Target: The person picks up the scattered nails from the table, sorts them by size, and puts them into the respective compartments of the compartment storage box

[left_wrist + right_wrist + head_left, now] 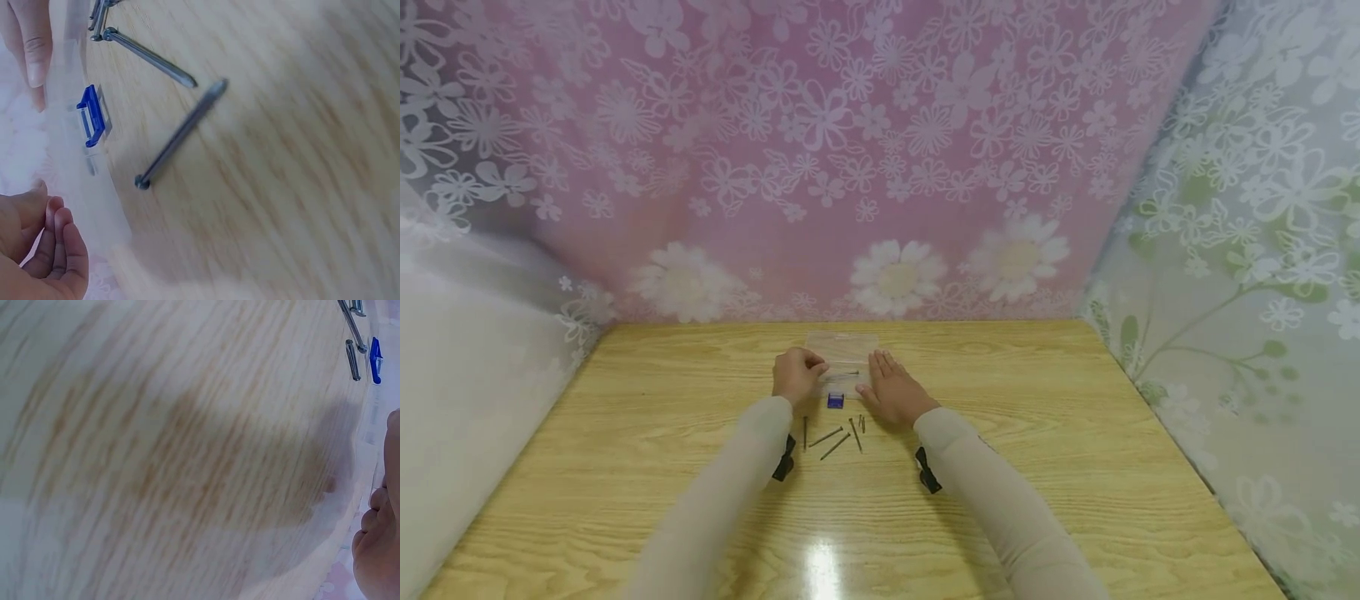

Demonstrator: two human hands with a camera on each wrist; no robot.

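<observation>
A clear plastic box (pixel 844 340) with a blue latch (pixel 836 401) stands between my two hands. A nail (pixel 852 372) shows within its outline, its pointed end near my left fingertips. My left hand (pixel 795 375) is at the box's left side, thumb and fingers bent and close together; I cannot tell whether anything is pinched between them. My right hand (pixel 897 392) rests with straight fingers along the box's right side. In the left wrist view, the box's front wall (pixel 103 212) passes close by my left hand (pixel 47 250). In front of the box lie several loose nails (pixel 826 437).
The wood-grain table (pixel 1037 417) carries everything. Nails lie at different angles between my forearms, the nearest a long one (pixel 835 447). A pink flowered cloth (pixel 850 167) hangs behind the table, with pale flowered cloth (pixel 1262 292) at the right.
</observation>
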